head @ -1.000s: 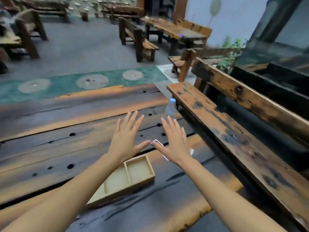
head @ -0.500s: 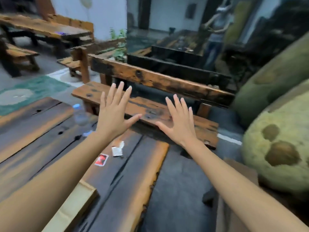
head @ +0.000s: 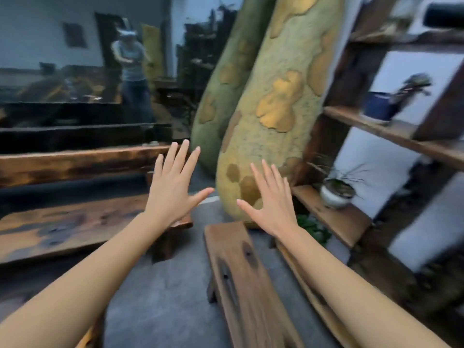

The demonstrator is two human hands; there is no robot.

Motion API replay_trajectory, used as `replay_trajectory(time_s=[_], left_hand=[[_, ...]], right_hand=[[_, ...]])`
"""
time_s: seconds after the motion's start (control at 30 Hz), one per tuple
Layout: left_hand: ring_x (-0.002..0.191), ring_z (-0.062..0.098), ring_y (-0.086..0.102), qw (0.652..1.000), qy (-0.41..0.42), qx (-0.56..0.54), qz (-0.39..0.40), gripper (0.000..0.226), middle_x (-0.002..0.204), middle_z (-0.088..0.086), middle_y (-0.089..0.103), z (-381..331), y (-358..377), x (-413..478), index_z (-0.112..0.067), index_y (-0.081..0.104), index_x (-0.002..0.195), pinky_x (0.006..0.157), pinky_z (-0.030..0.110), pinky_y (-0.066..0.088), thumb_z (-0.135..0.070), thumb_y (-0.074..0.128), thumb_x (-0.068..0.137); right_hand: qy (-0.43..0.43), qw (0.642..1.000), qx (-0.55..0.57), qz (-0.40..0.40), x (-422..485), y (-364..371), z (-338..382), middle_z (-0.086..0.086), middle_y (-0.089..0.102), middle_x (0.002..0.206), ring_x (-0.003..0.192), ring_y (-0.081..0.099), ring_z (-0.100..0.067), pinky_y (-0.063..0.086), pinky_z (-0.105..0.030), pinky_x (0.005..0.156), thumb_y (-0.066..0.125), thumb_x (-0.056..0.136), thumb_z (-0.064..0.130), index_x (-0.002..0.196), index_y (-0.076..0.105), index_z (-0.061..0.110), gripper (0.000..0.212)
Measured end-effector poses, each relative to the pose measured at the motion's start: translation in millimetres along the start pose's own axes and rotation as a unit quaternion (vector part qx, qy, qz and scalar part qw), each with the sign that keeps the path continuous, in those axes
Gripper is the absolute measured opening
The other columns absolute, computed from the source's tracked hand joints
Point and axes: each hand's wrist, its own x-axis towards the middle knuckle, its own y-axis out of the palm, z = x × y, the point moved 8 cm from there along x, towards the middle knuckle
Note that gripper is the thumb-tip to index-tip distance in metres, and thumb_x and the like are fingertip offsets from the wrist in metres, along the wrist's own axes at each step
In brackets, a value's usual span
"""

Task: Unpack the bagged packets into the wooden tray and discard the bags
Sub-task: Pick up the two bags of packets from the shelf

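Both arms extend forward with the left hand [head: 173,189] and right hand [head: 272,199] raised, fingers spread and holding nothing, above a narrow wooden bench [head: 241,277] on the grey floor [head: 155,297], before a mottled green column [head: 271,96] and a wooden shelf [head: 334,217] bearing a potted plant [head: 335,190].

Left hand [head: 173,187] and right hand [head: 272,200] raised side by side over the floor [head: 160,292], bench [head: 241,277] below between them, trunk [head: 271,101] behind, shelf [head: 334,217] at right carrying a potted plant [head: 335,192], tabletop [head: 62,229] at left.
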Motion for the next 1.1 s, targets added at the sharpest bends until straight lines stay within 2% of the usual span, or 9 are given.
replay_trajectory(time_s=[0.2,0.3,0.5,0.67,0.77,0.93,1.03,1.1], left_hand=[[0.147,0.028,0.008,0.987,0.129,-0.09,-0.013,0.092,0.16,0.008,0.013,-183.9,55.7,100.9,-0.022,0.019,0.151,0.117,0.052,0.014,-0.074,0.034,0.076],[0.148,0.027,0.007,0.974,0.18,-0.136,-0.01,0.092,0.16,0.007,0.013,-272.8,75.2,129.1,-0.022,0.02,0.15,0.117,0.051,0.01,-0.074,0.033,0.075],[0.147,0.027,0.011,0.934,0.3,-0.192,0.002,0.091,0.16,0.007,0.015,-435.1,94.4,166.7,-0.022,0.02,0.15,0.115,0.05,0.014,-0.072,0.035,0.075],[0.148,0.029,0.005,0.889,0.384,-0.249,0.002,0.093,0.16,0.009,0.012,-555.5,99.3,188.3,-0.019,0.019,0.15,0.117,0.048,0.009,-0.073,0.031,0.076],[0.148,0.027,0.001,0.864,0.409,-0.294,0.005,0.093,0.16,0.008,0.011,-614.3,102.3,198.7,-0.019,0.02,0.15,0.117,0.045,0.005,-0.074,0.03,0.076],[0.148,0.024,-0.001,0.838,0.427,-0.339,0.023,0.087,0.161,0.005,0.009,-682.9,113.0,225.8,-0.021,0.019,0.15,0.118,0.042,0.0,-0.069,0.042,0.082],[0.148,0.024,0.007,0.835,0.439,-0.329,0.039,0.081,0.159,0.005,0.019,-713.5,125.1,254.2,-0.022,0.025,0.148,0.117,0.048,0.004,-0.068,0.04,0.083],[0.146,0.023,0.018,0.842,0.433,-0.32,0.05,0.077,0.155,0.004,0.031,-730.4,134.2,279.1,-0.021,0.035,0.144,0.116,0.052,0.007,-0.067,0.041,0.083]], right_hand=[[0.113,0.989,-0.072,-0.061,-23.2,-93.2,-164.6,0.004,0.005,0.163,0.15,0.0,-0.019,0.006,-0.048,0.12,0.04,0.079,0.072,0.151,0.007,0.036,0.086],[0.17,0.976,-0.106,-0.08,-46.6,-136.4,-236.4,0.005,0.0,0.163,0.15,-0.004,-0.018,0.003,-0.047,0.12,0.042,0.081,0.07,0.151,0.004,0.038,0.086],[0.281,0.94,-0.154,-0.121,-109.7,-217.3,-340.1,0.007,-0.002,0.162,0.149,-0.007,-0.016,0.0,-0.045,0.12,0.043,0.083,0.068,0.15,0.003,0.038,0.084],[0.374,0.893,-0.203,-0.147,-163.4,-272.4,-404.6,0.006,0.0,0.163,0.149,-0.006,-0.018,0.003,-0.048,0.121,0.046,0.084,0.066,0.15,0.002,0.038,0.085],[0.413,0.863,-0.242,-0.162,-185.3,-301.6,-434.7,0.006,0.002,0.163,0.15,-0.004,-0.019,0.004,-0.049,0.121,0.045,0.084,0.067,0.15,0.002,0.038,0.084],[0.454,0.829,-0.272,-0.183,-195.0,-333.7,-481.7,0.003,0.008,0.163,0.15,0.001,-0.021,0.008,-0.047,0.12,0.043,0.084,0.069,0.151,0.009,0.035,0.082],[0.492,0.801,-0.27,-0.209,-199.4,-357.6,-515.4,0.0,0.016,0.161,0.149,0.01,-0.025,0.014,-0.046,0.119,0.044,0.085,0.067,0.148,0.023,0.036,0.073],[0.533,0.779,-0.249,-0.217,-205.3,-374.3,-540.3,-0.003,0.024,0.159,0.147,0.018,-0.028,0.021,-0.047,0.118,0.043,0.086,0.065,0.145,0.031,0.031,0.07]])
